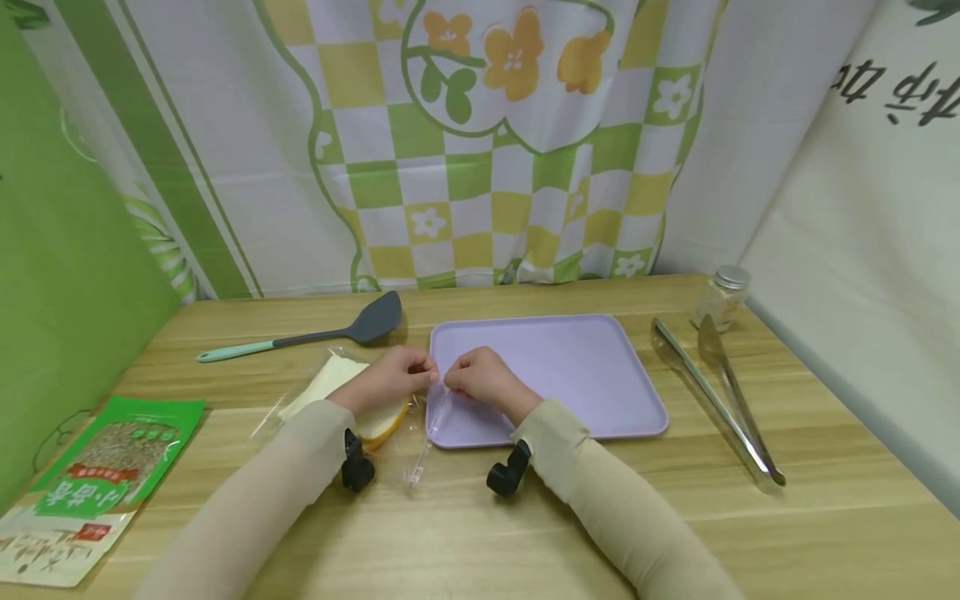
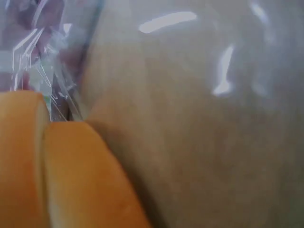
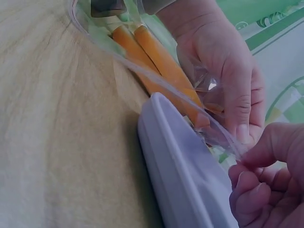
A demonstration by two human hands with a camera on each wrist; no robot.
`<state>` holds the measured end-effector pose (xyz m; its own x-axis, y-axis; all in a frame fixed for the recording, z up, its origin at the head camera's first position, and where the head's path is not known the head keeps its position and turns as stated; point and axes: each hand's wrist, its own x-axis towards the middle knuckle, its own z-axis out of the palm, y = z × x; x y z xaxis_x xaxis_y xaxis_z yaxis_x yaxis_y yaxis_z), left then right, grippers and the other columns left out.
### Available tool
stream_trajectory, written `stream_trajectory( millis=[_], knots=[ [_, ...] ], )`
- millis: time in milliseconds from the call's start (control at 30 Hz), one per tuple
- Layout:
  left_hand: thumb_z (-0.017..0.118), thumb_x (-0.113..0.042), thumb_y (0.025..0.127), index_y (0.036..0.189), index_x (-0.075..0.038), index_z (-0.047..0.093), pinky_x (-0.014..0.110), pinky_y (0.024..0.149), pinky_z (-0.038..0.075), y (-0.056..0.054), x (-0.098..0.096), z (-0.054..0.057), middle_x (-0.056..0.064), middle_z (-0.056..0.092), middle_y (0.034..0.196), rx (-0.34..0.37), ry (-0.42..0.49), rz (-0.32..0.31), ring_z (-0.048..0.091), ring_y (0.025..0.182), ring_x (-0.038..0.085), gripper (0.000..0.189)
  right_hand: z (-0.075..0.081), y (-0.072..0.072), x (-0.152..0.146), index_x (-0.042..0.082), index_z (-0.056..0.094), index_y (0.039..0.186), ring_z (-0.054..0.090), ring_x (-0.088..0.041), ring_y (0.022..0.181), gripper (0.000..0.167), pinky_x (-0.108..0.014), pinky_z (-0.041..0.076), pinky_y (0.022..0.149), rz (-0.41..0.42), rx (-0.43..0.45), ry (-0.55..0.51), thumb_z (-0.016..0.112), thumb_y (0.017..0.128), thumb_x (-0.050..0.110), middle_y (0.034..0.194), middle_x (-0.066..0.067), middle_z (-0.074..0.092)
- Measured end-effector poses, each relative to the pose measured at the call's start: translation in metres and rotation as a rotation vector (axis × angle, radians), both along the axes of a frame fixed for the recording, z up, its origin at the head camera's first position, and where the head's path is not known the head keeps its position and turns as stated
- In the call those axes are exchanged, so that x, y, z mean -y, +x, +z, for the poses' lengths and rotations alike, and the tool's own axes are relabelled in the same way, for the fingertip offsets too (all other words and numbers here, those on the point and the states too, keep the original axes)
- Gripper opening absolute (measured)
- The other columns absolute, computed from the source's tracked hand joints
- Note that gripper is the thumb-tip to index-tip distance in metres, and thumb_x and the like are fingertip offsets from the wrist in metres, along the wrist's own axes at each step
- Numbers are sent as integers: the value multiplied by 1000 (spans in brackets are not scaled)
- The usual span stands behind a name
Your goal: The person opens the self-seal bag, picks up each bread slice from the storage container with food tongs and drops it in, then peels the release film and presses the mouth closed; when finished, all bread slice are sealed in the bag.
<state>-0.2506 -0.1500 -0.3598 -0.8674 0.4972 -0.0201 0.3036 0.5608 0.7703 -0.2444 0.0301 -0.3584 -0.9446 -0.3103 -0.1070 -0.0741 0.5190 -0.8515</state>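
Slices of bread (image 1: 326, 385) with orange-brown crusts lie inside a clear plastic bag (image 1: 417, 457), left of the lilac tray (image 1: 551, 367). The left hand (image 1: 392, 378) pinches the edge of the bag's mouth above the tray's left rim. Close beside it, the right hand (image 1: 489, 383) pinches the same edge between thumb and fingers. In the right wrist view, the bag's rim (image 3: 180, 97) runs to the fingertips, and two crusts (image 3: 159, 66) show behind it. Crusts (image 2: 90, 175) and shiny film fill the left wrist view's lower left, where no hand can be made out clearly.
Behind the bread lies a spatula (image 1: 360, 327) with a mint handle. Metal tongs (image 1: 712, 396) lie right of the tray, near a lidded glass jar (image 1: 722, 298). A green printed pouch (image 1: 97, 483) rests at the table's left. Curtains (image 1: 480, 183) hang behind the table.
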Motion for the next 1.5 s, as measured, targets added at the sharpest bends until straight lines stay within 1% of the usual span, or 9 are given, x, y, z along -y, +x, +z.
stream_trajectory(
  millis=[200, 367, 567, 800, 933, 1033, 1233, 1333, 1500],
  knots=[
    [54, -8, 91, 82, -1, 59, 25, 64, 43, -1, 4, -3, -1, 54, 72, 2, 22, -57, 50, 69, 12, 13, -3, -1, 1, 4, 60, 60, 43, -10, 46, 15, -20, 36, 45, -4, 83, -54, 58, 75, 3, 51, -1, 51],
    [54, -7, 91, 82, 1, 59, 24, 64, 43, -2, 5, -4, -1, 54, 72, 23, 68, -76, 50, 70, 12, 13, -3, -1, 0, -4, 65, 72, 48, -11, 49, 10, -19, 41, 47, -2, 153, -139, 60, 79, 1, 56, -3, 54],
    [55, -6, 91, 83, 3, 59, 24, 67, 44, 0, 5, -2, -1, 56, 74, 30, 76, -95, 51, 73, 13, 12, -7, -1, -3, -10, 66, 85, 52, -10, 52, 13, -19, 45, 50, 27, 201, -208, 60, 83, 1, 61, -3, 55],
    [55, -7, 91, 83, 3, 58, 24, 68, 44, -1, 5, -5, 0, 56, 74, 74, 93, -84, 50, 73, 12, 13, -12, -2, -9, -7, 62, 93, 53, -10, 53, 13, -21, 46, 51, 73, 179, -295, 57, 82, -3, 63, -3, 56],
    [54, -8, 91, 81, 0, 58, 24, 68, 44, -2, 5, -7, -1, 55, 73, 84, 87, -77, 50, 72, 12, 13, -13, -3, -15, -5, 59, 99, 54, -11, 55, 19, -23, 47, 52, 164, 139, -335, 54, 81, -7, 67, -4, 59],
    [55, -9, 91, 81, -1, 58, 25, 69, 43, -2, 6, -8, -1, 56, 73, 74, 78, -85, 50, 73, 12, 13, -10, -3, -19, -6, 62, 101, 56, -11, 59, 20, -23, 49, 55, 237, 101, -306, 56, 82, -6, 72, -4, 62],
    [55, -12, 92, 82, 0, 59, 27, 70, 42, 0, 5, -3, 0, 55, 73, 65, 79, -99, 49, 73, 14, 15, 0, -4, -22, -5, 68, 97, 58, -7, 62, 16, -26, 53, 63, 317, 3, -150, 61, 83, -2, 77, -11, 68],
    [55, -10, 92, 83, 3, 58, 25, 70, 43, 1, 5, -2, 1, 56, 74, 77, 91, -95, 49, 73, 13, 16, 2, -6, -21, -4, 69, 92, 59, -6, 62, 12, -25, 54, 63, 330, -53, -68, 61, 84, -2, 75, -10, 68],
    [53, -6, 91, 84, 5, 58, 24, 70, 44, -1, 5, -3, 2, 57, 74, 82, 103, -84, 50, 74, 13, 14, 3, -4, -19, 0, 69, 86, 58, -6, 60, 9, -21, 51, 59, 308, -176, 53, 61, 85, -1, 71, -6, 67]
  ],
)
